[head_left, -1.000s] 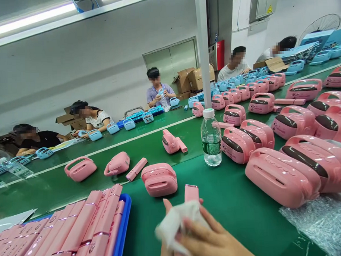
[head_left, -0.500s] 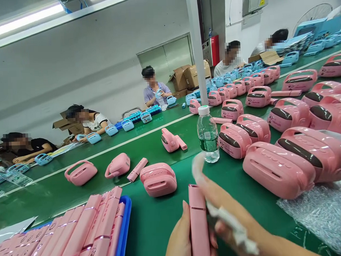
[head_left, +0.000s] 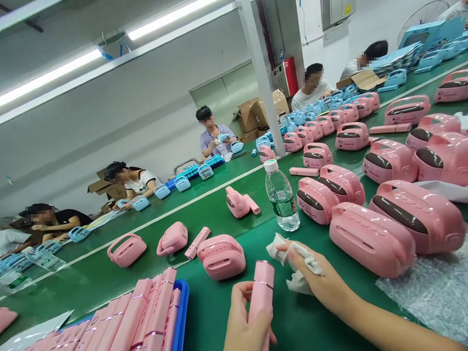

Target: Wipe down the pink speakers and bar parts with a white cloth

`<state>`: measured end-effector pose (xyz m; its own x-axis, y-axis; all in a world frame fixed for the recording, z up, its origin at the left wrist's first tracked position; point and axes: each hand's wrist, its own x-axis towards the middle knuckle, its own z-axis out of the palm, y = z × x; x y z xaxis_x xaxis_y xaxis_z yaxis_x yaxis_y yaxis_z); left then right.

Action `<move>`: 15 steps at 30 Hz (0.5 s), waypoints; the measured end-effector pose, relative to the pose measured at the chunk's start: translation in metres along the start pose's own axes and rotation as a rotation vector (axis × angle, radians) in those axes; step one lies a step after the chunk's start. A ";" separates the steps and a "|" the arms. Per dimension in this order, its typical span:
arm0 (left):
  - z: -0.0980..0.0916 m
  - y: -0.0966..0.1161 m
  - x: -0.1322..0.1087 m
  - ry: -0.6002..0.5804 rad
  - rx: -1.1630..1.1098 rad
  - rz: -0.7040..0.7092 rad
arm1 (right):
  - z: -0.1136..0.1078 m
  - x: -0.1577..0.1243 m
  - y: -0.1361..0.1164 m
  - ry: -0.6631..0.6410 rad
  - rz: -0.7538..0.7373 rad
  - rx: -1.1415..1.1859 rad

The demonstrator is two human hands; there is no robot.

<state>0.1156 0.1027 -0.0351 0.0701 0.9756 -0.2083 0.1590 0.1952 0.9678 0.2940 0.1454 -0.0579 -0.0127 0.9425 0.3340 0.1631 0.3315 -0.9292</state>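
Observation:
My left hand (head_left: 244, 321) is wrapped round a pink, bar-shaped microphone (head_left: 263, 284) with a shiny band near its top, held upright and slightly tilted. To the right of it, my right hand (head_left: 317, 267) grips a crumpled white tissue (head_left: 278, 247), which sticks out between the fingers. The tissue and the microphone are apart. Just beyond my hands, a pink speaker with a handle (head_left: 221, 258) rests on the green table (head_left: 208, 309). At the lower left, a blue tray (head_left: 181, 320) carries many similar pink microphones (head_left: 124, 322) stacked in rows.
A water bottle (head_left: 283, 199) stands beyond my right hand. Many pink speakers (head_left: 370, 237) crowd the right side, beside bubble wrap (head_left: 437, 286). Across the belt, several people (head_left: 213, 135) sit by blue speakers (head_left: 182, 183). A white post (head_left: 259, 67) rises behind the bottle.
My right hand with the tissue has moved away from the microphone, to the right. My left hand keeps hold of the microphone, now tilted a little. The view has shifted slightly.

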 end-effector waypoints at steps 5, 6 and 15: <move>-0.016 0.042 -0.022 0.155 0.957 0.024 | -0.004 0.000 -0.007 -0.015 -0.051 -0.020; -0.018 0.052 -0.028 0.168 1.086 -0.025 | -0.004 -0.001 -0.008 -0.038 -0.082 -0.024; -0.011 0.072 -0.008 0.112 1.544 -0.219 | -0.008 -0.006 -0.009 -0.213 -0.314 -0.062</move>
<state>0.1152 0.1103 0.0382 -0.1484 0.9591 -0.2411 0.9794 0.1088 -0.1700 0.3003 0.1363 -0.0504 -0.2748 0.7857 0.5542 0.1783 0.6081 -0.7736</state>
